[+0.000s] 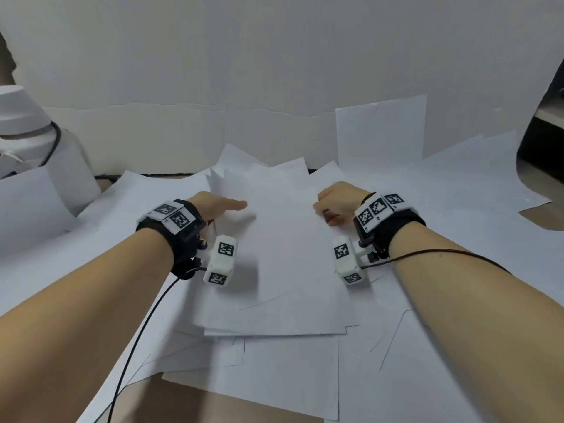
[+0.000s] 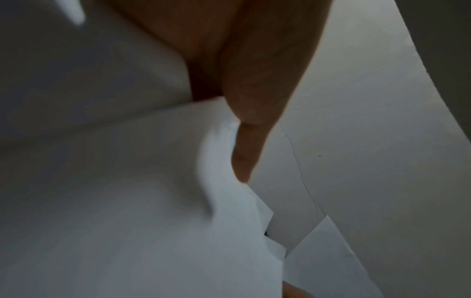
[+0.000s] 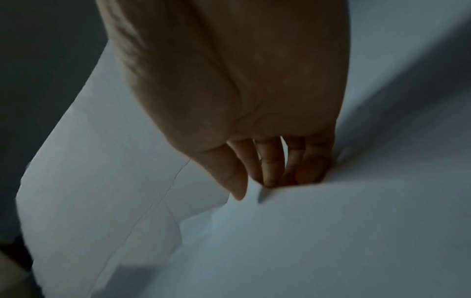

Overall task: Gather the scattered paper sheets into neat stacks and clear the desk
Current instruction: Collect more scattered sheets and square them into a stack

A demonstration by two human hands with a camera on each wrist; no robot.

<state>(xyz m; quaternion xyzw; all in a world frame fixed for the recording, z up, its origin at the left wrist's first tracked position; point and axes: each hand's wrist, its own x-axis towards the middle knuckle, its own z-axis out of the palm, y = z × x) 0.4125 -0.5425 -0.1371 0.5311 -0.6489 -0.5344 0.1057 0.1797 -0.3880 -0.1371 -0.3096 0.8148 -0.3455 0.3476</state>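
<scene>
— What's in the middle there?

— A loose stack point(image 1: 280, 264) of plain white sheets, thin and matte, edges fanned out and corners poking past one another at twelve o'clock. It lies on more sheets point(image 1: 427, 346) that cover most of the tabletop point(image 1: 195, 404), of which only a tan, smooth strip shows at six o'clock.

— How many sheets?

— Too many overlapping to count. I can pick out one sheet point(image 1: 381, 132) propped upright against the wall at one o'clock, flat and rectangular.

— And the hands?

— Two, one on each side of the stack. The left hand point(image 1: 213, 206) is at nine o'clock of it, thumb laid straight across the top sheet; from the left wrist view the thumb point(image 2: 244, 141) presses the paper edge, which buckles in a soft wave. The other fingers are hidden under the paper, so whether its grip closes on the stack I cannot tell.

— The right?

— The right hand point(image 1: 338, 203) is at three o'clock, its fingers point(image 3: 270, 167) curled down onto the stack's edge, tips touching the paper, thumb close beside them. It looks like a pinch on the edge.

— Anything else?

— Two black wrist straps with checkered tags, and a white rounded lamp point(image 1: 21, 117) at ten o'clock.
</scene>
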